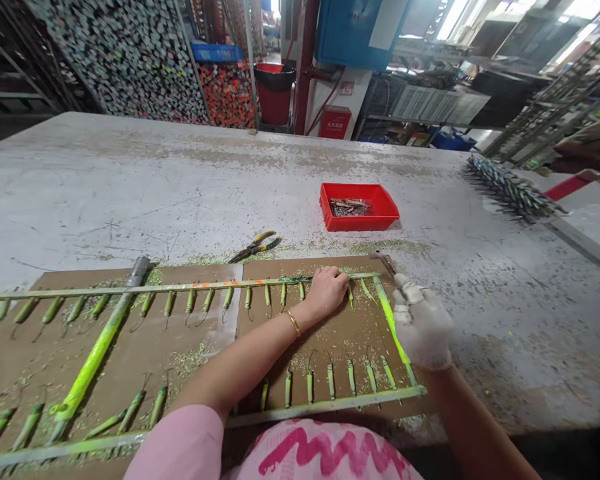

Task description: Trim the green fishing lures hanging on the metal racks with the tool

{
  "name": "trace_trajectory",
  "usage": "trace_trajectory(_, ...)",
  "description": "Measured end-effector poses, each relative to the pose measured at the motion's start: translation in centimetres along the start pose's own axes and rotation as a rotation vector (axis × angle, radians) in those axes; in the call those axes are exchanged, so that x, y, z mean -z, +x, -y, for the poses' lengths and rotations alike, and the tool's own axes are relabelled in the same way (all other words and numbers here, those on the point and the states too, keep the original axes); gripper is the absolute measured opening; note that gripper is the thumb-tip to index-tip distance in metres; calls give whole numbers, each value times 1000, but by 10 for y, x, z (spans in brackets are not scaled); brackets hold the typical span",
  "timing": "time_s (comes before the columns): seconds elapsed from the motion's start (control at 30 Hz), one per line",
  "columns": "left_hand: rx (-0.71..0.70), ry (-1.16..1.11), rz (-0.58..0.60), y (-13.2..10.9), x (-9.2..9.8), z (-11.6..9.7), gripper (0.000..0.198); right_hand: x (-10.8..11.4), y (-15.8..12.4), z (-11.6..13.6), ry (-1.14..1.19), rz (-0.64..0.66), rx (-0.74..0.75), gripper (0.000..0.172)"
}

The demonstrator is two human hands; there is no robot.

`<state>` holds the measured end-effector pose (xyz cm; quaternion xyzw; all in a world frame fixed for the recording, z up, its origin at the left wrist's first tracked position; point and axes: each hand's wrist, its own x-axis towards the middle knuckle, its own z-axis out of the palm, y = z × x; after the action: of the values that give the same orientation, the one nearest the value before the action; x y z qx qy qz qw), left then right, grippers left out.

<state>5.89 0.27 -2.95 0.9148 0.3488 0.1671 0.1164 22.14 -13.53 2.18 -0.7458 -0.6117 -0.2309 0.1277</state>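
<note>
One bare hand (327, 291), one gloved hand (423, 323), tool (384, 263) half-hidden

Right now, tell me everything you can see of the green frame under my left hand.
The green frame is a long rack of thin bars, apparently metal, coated in yellow-green paint, with orange and dark marks along its top bar. It appears to lie flat on brown cardboard. Small green pieces with thin wire ends lie in rows along its bars. The bare left hand rests on the top bar; the gloved right hand overlaps a cross bar.
</note>
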Motion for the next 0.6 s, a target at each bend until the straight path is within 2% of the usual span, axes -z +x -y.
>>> trace_trajectory(0.13,-3,7,-8,-1,-1,1,22,-3,0,1,-50,212,143,52)
trace_trajectory(0.17,-6,7,-13,-1,-2,1,22,-3,-1,1,-58,208,123,53)
trace_trajectory(0.3,-14,8,-32,-1,-3,1,21,-3,-2,0,-44,10,-12,45)
trace_trajectory(0.33,-11,10,-31,-1,-3,1,21,-3,-2,0,-48,21,11,45)
trace_trajectory(0.47,-2,16,-7,0,-3,1,23,-6,-1,0,-49,199,153,52)
trace_trajectory(0.6,-2,4,0,0,-2,1,22,-3,-1,-1,1,49,1,51)
